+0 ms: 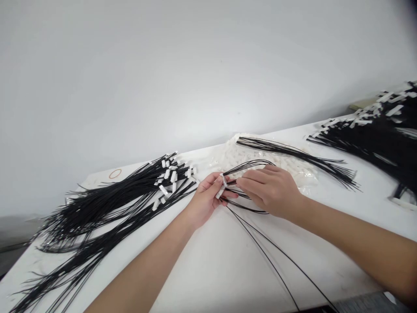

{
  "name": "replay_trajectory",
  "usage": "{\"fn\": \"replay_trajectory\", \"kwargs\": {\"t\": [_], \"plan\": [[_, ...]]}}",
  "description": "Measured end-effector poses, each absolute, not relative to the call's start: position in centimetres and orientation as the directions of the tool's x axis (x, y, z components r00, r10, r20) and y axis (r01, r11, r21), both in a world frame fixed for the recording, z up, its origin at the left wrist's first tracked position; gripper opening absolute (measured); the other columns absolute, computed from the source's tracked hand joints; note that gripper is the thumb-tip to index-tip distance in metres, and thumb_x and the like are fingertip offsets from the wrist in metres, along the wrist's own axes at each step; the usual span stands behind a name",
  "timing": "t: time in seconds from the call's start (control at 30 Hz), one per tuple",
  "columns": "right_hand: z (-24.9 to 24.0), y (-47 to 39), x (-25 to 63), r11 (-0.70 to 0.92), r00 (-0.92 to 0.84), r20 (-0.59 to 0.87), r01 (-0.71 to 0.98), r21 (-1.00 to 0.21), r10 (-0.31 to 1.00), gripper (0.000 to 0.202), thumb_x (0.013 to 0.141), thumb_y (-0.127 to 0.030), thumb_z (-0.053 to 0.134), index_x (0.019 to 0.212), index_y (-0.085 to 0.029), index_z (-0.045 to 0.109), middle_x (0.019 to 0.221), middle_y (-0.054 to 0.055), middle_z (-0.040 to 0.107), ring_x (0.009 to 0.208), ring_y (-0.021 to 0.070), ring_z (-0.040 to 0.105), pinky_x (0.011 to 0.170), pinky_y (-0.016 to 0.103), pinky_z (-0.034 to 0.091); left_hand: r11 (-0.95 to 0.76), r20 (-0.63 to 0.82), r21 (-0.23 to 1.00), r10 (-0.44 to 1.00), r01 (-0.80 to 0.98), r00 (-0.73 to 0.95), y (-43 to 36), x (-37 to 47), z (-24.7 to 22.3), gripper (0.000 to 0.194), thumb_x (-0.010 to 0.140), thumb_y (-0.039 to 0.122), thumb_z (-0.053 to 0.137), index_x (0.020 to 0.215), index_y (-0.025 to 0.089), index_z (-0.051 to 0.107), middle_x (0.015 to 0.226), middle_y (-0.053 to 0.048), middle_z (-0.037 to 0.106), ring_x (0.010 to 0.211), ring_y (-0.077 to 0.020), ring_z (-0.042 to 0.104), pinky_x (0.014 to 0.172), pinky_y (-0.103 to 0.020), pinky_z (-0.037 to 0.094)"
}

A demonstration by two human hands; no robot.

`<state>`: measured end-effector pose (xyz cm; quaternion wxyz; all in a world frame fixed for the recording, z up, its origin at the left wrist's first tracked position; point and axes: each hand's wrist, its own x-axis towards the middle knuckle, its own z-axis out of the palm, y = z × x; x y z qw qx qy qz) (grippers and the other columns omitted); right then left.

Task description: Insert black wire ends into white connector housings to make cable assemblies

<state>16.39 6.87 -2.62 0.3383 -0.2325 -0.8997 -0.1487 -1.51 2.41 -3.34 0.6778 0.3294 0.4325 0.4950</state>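
Between the thumb and fingers of my left hand (pixel 208 195) is a white plastic connector (pixel 222 187). Several thin black wires (pixel 249 164) run from it and loop to the right. My right hand (pixel 272 189) is just right of the connector, its fingers pinched on a black wire (pixel 232 183) close to the connector's face. The wire's end is partly hidden by the fingers. Two longer black wires (pixel 260 241) trail from below the connector toward the table's front edge.
Left lies a pile of black wires with white connectors (pixel 110 204), near a tan rubber band (pixel 115 174). Behind my hands, a clear bag of white connectors (pixel 224 154) has a wire bundle (pixel 293 152) across it. A larger wire pile (pixel 374 134) lies right. A wall (pixel 195 65) stands behind.
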Motion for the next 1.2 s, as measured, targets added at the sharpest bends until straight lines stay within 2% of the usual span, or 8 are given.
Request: {"fn": "replay_trajectory", "kwargs": {"t": [0.47,0.7,0.8,0.87,1.0,1.2], "plan": [[-2.31,6.42,15.77,0.851,-0.643,0.721,0.505,0.147,0.257,0.010,0.079,-0.015,0.049,0.071,-0.018,0.054,0.057,-0.005,0.050,0.052,0.0062,0.033,0.060,0.024,0.023,0.300,-0.269,0.897,0.953,-0.324,0.139,2.33,-1.60,-3.61,0.024,0.078,0.037,0.053,0.092,0.018,0.050,0.072,-0.003,0.060,0.068,-0.0174,0.064,0.045,-0.017,0.040],[-2.67,6.69,15.87,0.837,-0.650,0.729,0.507,0.206,0.215,0.011,0.079,-0.017,0.052,0.068,-0.017,0.053,0.057,-0.006,0.051,0.051,0.0046,0.034,0.059,0.024,0.023,0.324,-0.285,0.886,0.945,-0.332,0.161,2.43,-1.58,-3.39,0.024,0.078,0.038,0.053,0.091,0.018,0.049,0.073,-0.003,0.059,0.067,-0.0165,0.064,0.045,-0.017,0.039],[-2.92,6.89,16.07,0.846,-0.649,0.740,0.485,0.223,0.177,0.002,0.078,-0.017,0.055,0.078,-0.019,0.056,0.063,-0.006,0.055,0.052,0.0037,0.037,0.059,0.024,0.024,0.337,-0.292,0.879,0.940,-0.337,0.180,2.39,-1.60,-3.23,0.024,0.078,0.038,0.053,0.090,0.017,0.050,0.073,-0.003,0.058,0.066,-0.0157,0.064,0.045,-0.017,0.039],[-3.01,6.89,16.09,0.851,-0.637,0.750,0.482,0.208,0.178,0.004,0.077,-0.018,0.057,0.081,-0.020,0.057,0.064,-0.007,0.056,0.053,0.0037,0.039,0.060,0.024,0.024,0.336,-0.288,0.876,0.940,-0.346,0.184,2.35,-1.60,-3.21,0.024,0.078,0.038,0.054,0.090,0.017,0.050,0.074,-0.003,0.058,0.066,-0.0154,0.064,0.045,-0.017,0.039],[-2.88,6.62,15.93,0.854,-0.630,0.750,0.488,0.182,0.200,0.004,0.079,-0.019,0.055,0.075,-0.019,0.056,0.061,-0.006,0.054,0.052,0.0036,0.037,0.060,0.024,0.024,0.320,-0.263,0.875,0.944,-0.363,0.199,2.32,-1.56,-3.32,0.021,0.078,0.037,0.054,0.088,0.019,0.049,0.075,0.000,0.056,0.066,-0.0152,0.064,0.045,-0.017,0.039],[-2.58,6.42,15.75,0.847,-0.640,0.748,0.484,0.218,0.173,0.006,0.079,-0.019,0.054,0.073,-0.018,0.054,0.058,-0.006,0.051,0.051,0.0042,0.035,0.059,0.025,0.024,0.314,-0.253,0.878,0.945,-0.362,0.206,2.25,-1.46,-3.35,0.019,0.078,0.037,0.054,0.086,0.020,0.049,0.081,0.001,0.054,0.067,-0.0153,0.064,0.045,-0.018,0.039]]}}
